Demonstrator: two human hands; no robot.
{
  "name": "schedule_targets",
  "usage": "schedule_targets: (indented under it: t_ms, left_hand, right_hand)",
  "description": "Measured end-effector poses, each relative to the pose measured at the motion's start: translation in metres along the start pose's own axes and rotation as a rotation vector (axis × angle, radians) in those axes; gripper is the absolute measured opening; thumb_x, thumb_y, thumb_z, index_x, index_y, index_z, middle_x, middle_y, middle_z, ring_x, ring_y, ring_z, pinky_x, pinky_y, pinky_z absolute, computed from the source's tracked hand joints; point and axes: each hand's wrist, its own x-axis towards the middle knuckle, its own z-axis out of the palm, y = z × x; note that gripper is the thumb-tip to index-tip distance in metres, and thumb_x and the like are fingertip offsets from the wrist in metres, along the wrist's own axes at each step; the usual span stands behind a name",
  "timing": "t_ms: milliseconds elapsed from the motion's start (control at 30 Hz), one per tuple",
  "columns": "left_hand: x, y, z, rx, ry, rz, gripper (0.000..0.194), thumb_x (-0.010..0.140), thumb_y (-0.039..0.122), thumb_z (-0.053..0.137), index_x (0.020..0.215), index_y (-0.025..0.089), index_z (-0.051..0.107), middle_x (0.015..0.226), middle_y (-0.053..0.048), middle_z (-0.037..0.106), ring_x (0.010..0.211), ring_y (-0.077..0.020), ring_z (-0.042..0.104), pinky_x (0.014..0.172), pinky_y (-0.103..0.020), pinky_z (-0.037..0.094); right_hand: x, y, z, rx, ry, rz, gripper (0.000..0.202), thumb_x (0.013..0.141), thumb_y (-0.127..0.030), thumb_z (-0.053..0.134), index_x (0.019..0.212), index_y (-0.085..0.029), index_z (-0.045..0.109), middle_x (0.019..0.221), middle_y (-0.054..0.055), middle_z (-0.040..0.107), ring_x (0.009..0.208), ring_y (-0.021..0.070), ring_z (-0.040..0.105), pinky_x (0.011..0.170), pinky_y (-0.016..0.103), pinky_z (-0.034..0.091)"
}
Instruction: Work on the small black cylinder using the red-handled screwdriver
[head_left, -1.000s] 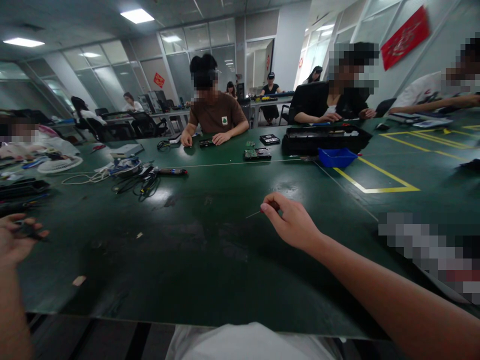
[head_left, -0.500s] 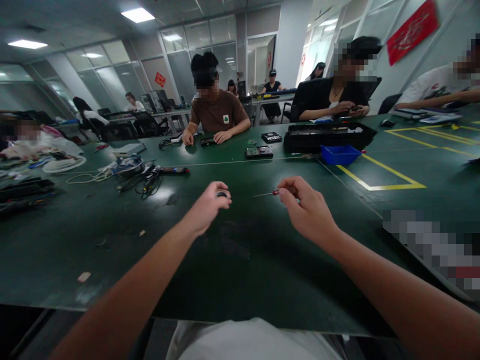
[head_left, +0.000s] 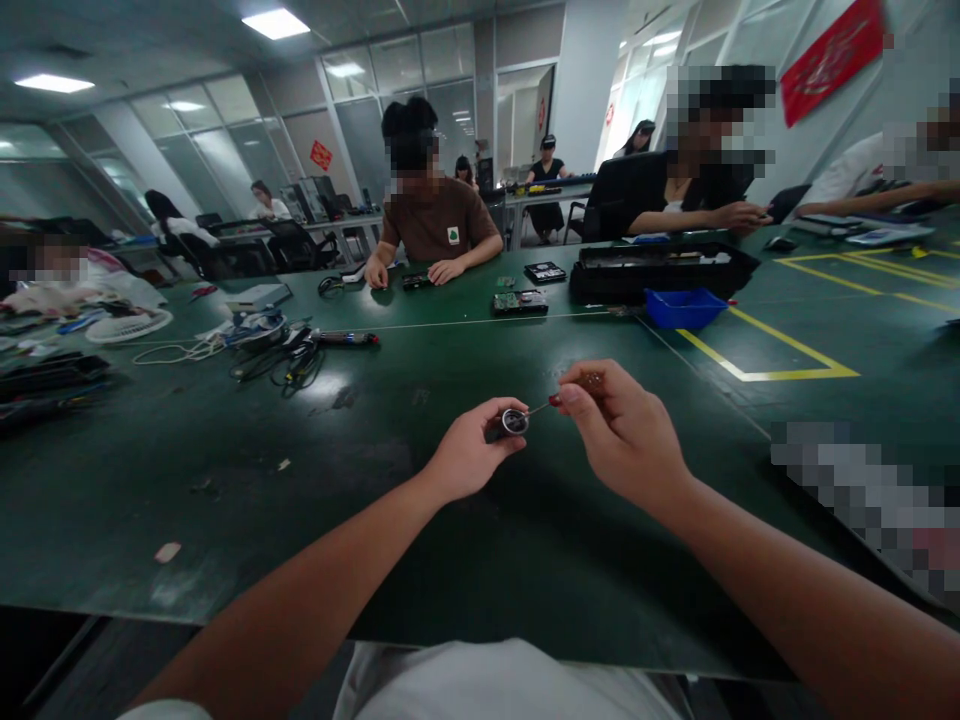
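Note:
Fingers and thumb of my left hand (head_left: 474, 452) are closed around a small dark cylinder (head_left: 514, 422) with a silvery rim, its round end turned toward the right. My right hand (head_left: 626, 425) grips a screwdriver (head_left: 555, 400) with a reddish, see-through handle and a thin metal shaft. The shaft slants down to the left, and its tip is at the cylinder's round end; whether it is inside or only touching, I cannot tell. Both hands are above the green table (head_left: 420, 570).
Across the table are hard drives (head_left: 519, 302), a long black tray (head_left: 664, 272) and a blue bin (head_left: 686, 308). Cables (head_left: 296, 360) and a pen-like tool (head_left: 346, 339) lie at left. A person in a brown shirt (head_left: 446, 220) sits opposite; a blurred-out object (head_left: 862, 500) lies at right.
My left hand has moved right and slightly down, turning the cylinder's rimmed end into view. The screwdriver tip has gone from free air to that end. My right hand has shifted slightly.

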Motion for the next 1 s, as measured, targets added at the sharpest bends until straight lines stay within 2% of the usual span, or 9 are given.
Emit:
schedule_targets:
  t_ms: [300, 533, 633, 900, 1000]
  left_hand:
    - [0.000, 0.003, -0.005, 0.005, 0.068, -0.026, 0.043, 0.076, 0.007, 0.075, 0.117, 0.017, 0.065, 0.112, -0.007, 0.070, 0.104, -0.0206, 0.066, 0.098, -0.036, 0.048]
    - [0.000, -0.006, -0.005, 0.061, 0.080, 0.003, 0.044, 0.078, 0.016, 0.077, 0.120, 0.022, 0.068, 0.116, -0.005, 0.070, 0.110, -0.0224, 0.063, 0.103, -0.038, 0.044]
    - [0.000, -0.007, -0.004, 0.056, 0.075, 0.035, 0.043, 0.080, 0.018, 0.076, 0.122, 0.023, 0.067, 0.116, -0.005, 0.070, 0.110, -0.0223, 0.063, 0.102, -0.038, 0.045]
    - [0.000, -0.001, -0.005, 0.175, 0.096, 0.055, 0.042, 0.079, 0.012, 0.076, 0.119, 0.023, 0.068, 0.120, -0.006, 0.068, 0.114, -0.0218, 0.061, 0.107, -0.038, 0.042]
    - [0.000, -0.001, -0.004, 0.177, 0.094, 0.059, 0.041, 0.079, 0.013, 0.076, 0.119, 0.022, 0.068, 0.120, -0.006, 0.068, 0.114, -0.0212, 0.062, 0.106, -0.038, 0.043]
  right_hand:
    - [0.003, 0.006, -0.001, -0.029, -0.007, 0.003, 0.012, 0.097, -0.031, 0.051, 0.096, -0.022, 0.058, 0.077, 0.002, 0.070, 0.070, 0.0188, 0.070, 0.065, 0.031, 0.049]
    - [0.004, 0.004, -0.004, -0.129, 0.012, -0.083, 0.008, 0.096, -0.028, 0.050, 0.096, -0.022, 0.056, 0.077, 0.002, 0.068, 0.068, 0.0187, 0.068, 0.063, 0.031, 0.048]
    - [0.002, 0.004, -0.004, -0.119, 0.005, -0.075, 0.009, 0.097, -0.029, 0.050, 0.098, -0.022, 0.056, 0.078, 0.002, 0.069, 0.068, 0.0187, 0.068, 0.063, 0.030, 0.048]
    - [0.001, 0.009, -0.001, -0.097, -0.068, -0.036, 0.010, 0.097, -0.029, 0.050, 0.098, -0.021, 0.057, 0.082, 0.003, 0.070, 0.070, 0.0187, 0.068, 0.063, 0.031, 0.048]
    - [0.001, 0.008, -0.002, -0.107, -0.065, -0.052, 0.012, 0.097, -0.031, 0.051, 0.096, -0.022, 0.058, 0.075, 0.000, 0.068, 0.062, 0.0160, 0.065, 0.059, 0.029, 0.046]
